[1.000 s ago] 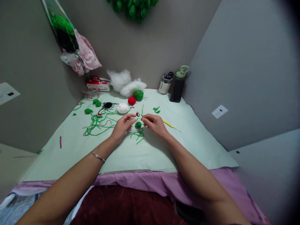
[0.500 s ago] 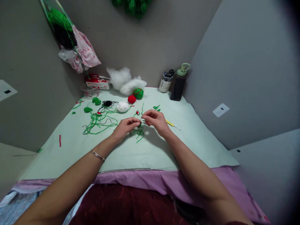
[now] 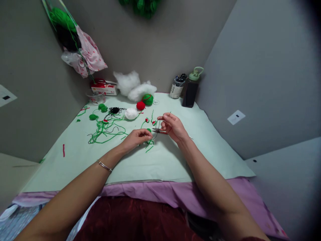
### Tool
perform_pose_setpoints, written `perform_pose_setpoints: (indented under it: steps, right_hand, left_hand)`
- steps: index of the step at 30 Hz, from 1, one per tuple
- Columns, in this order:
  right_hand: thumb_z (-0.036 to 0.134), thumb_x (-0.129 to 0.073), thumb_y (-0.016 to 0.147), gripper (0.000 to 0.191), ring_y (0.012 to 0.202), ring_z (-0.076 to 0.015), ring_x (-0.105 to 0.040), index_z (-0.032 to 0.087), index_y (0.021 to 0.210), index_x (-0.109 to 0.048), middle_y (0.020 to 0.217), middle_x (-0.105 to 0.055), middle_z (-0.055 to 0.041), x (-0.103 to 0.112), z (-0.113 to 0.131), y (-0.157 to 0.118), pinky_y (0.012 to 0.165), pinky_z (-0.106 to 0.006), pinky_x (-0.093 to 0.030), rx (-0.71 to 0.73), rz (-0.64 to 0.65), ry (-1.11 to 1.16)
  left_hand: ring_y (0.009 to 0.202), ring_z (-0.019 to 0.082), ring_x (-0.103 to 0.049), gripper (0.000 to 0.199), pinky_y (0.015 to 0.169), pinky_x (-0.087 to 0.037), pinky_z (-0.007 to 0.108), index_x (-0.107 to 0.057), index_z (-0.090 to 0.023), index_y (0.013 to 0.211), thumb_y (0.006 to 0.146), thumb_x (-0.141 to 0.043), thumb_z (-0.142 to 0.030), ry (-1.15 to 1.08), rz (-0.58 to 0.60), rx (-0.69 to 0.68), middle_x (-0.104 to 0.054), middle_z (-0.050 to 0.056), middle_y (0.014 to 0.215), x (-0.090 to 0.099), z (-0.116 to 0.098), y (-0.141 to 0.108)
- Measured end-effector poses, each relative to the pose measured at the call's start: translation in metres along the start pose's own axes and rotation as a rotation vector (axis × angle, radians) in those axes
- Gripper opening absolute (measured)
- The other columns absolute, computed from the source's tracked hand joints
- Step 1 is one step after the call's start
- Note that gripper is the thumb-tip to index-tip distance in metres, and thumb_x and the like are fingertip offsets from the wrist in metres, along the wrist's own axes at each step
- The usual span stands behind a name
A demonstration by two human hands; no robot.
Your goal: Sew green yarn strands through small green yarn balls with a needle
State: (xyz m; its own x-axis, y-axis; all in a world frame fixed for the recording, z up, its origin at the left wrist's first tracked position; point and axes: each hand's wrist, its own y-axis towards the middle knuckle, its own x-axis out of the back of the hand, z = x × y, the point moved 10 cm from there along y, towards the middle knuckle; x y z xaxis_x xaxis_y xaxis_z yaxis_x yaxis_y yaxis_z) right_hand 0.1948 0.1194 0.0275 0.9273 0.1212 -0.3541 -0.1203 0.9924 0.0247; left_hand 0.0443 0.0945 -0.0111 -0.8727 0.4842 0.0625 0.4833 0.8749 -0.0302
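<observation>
Bare hands are working near each other, not touching, over a pale table (image 3: 140, 169). The right hand (image 3: 172, 126) is pinching a slim dark thread (image 3: 156, 125), which is looping down towards the left hand (image 3: 139, 136). The left hand is resting low, fingers bent beside a small green ball (image 3: 148, 130) that they are partly hiding; whether they are gripping it cannot be told. The step seems to be pulling thread at the ball; such a move would be calling for a steadied ball and slack kept clear of the scissors (image 3: 157, 130), whose dark blades are pointing left beside the right hand. Soft shapes are filling the space behind: a round white ball (image 3: 131, 113), a smaller red ball (image 3: 140, 105) and fluffy, cloud-like stuffing (image 3: 126, 83). Limp green snippets (image 3: 148, 149) are lying nearest the person.
</observation>
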Motion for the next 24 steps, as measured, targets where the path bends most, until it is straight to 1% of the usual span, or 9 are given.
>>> perform_pose_setpoints:
  steps: [5,11,14,16,17,19,21,22,24]
  right_hand:
    - [0.045,-0.09,0.062,0.048,0.055,-0.0044,-0.055,0.02,0.085,-0.057,0.088,-0.072,-0.0002,0.0,0.002,-0.001,0.05,-0.016,-0.049,-0.001,-0.025,0.035]
    - [0.046,-0.087,0.065,0.045,0.057,-0.0053,-0.055,0.021,0.086,-0.056,0.085,-0.069,0.0009,0.0,0.003,-0.001,0.051,-0.017,-0.049,0.016,-0.028,0.008]
    - [0.047,-0.086,0.068,0.044,0.057,-0.0054,-0.055,0.021,0.086,-0.055,0.085,-0.067,0.0015,0.0,0.003,-0.001,0.052,-0.017,-0.049,0.019,-0.023,-0.006]
    - [0.047,-0.085,0.069,0.043,0.057,-0.0052,-0.054,0.021,0.086,-0.055,0.083,-0.065,0.0024,0.0,0.003,-0.001,0.051,-0.017,-0.047,0.018,-0.022,-0.008]
    - [0.047,-0.084,0.069,0.042,0.057,-0.005,-0.053,0.021,0.086,-0.055,0.081,-0.064,0.0031,0.0,0.003,-0.001,0.05,-0.016,-0.046,0.018,-0.023,-0.006]
    - [0.047,-0.084,0.069,0.042,0.055,-0.0044,-0.051,0.021,0.086,-0.055,0.079,-0.061,0.0043,0.001,0.002,0.0,0.049,-0.016,-0.044,0.015,-0.028,0.002]
    - [0.047,-0.085,0.068,0.043,0.054,-0.0037,-0.05,0.02,0.086,-0.056,0.077,-0.059,0.0051,0.002,0.001,0.0,0.048,-0.016,-0.042,0.012,-0.035,0.014]
    - [0.047,-0.086,0.067,0.044,0.053,-0.0036,-0.049,0.02,0.086,-0.056,0.076,-0.059,0.0054,0.003,0.0,0.001,0.048,-0.016,-0.042,0.01,-0.039,0.018]
    - [0.047,-0.086,0.067,0.044,0.053,-0.0036,-0.048,0.02,0.086,-0.057,0.075,-0.058,0.0058,0.005,-0.001,0.002,0.047,-0.016,-0.041,0.005,-0.049,0.02]
  left_hand:
    - [0.06,0.01,-0.044,0.025,0.054,-0.032,0.023,-0.072,-0.016,0.089,0.075,-0.079,-0.036,-0.015,-0.021,0.017,-0.062,0.003,0.075,0.002,0.002,0.0]
    - [0.057,0.009,-0.042,0.025,0.054,-0.03,0.023,-0.071,-0.017,0.091,0.076,-0.077,-0.035,-0.003,-0.134,-0.053,-0.056,-0.002,0.069,0.014,0.0,0.002]
    - [0.059,0.01,-0.045,0.024,0.057,-0.038,0.025,-0.071,-0.018,0.097,0.08,-0.073,-0.034,0.125,-0.233,-0.111,-0.063,0.002,0.082,0.027,-0.003,0.002]
    - [0.073,0.014,-0.056,0.028,0.071,-0.048,0.03,-0.072,-0.02,0.11,0.084,-0.068,-0.031,0.296,-0.276,-0.224,-0.067,0.006,0.107,0.03,-0.013,0.0]
    - [0.087,0.017,-0.061,0.032,0.084,-0.05,0.034,-0.07,-0.022,0.118,0.087,-0.064,-0.029,0.392,-0.271,-0.295,-0.065,0.008,0.12,0.028,-0.019,-0.001]
    - [0.119,0.024,-0.057,0.04,0.107,-0.043,0.042,-0.065,-0.025,0.132,0.094,-0.055,-0.025,0.56,-0.211,-0.416,-0.06,0.009,0.138,0.019,-0.026,-0.002]
    - [0.136,0.027,-0.046,0.041,0.118,-0.033,0.048,-0.063,-0.025,0.135,0.097,-0.049,-0.022,0.672,-0.137,-0.467,-0.059,0.009,0.144,0.01,-0.025,-0.001]
    - [0.138,0.027,-0.045,0.04,0.119,-0.031,0.049,-0.064,-0.025,0.134,0.097,-0.048,-0.021,0.706,-0.108,-0.473,-0.06,0.009,0.142,0.007,-0.023,-0.001]
    - [0.133,0.028,-0.049,0.037,0.117,-0.034,0.05,-0.067,-0.024,0.128,0.095,-0.051,-0.02,0.736,-0.076,-0.466,-0.065,0.009,0.134,0.004,-0.019,0.001]
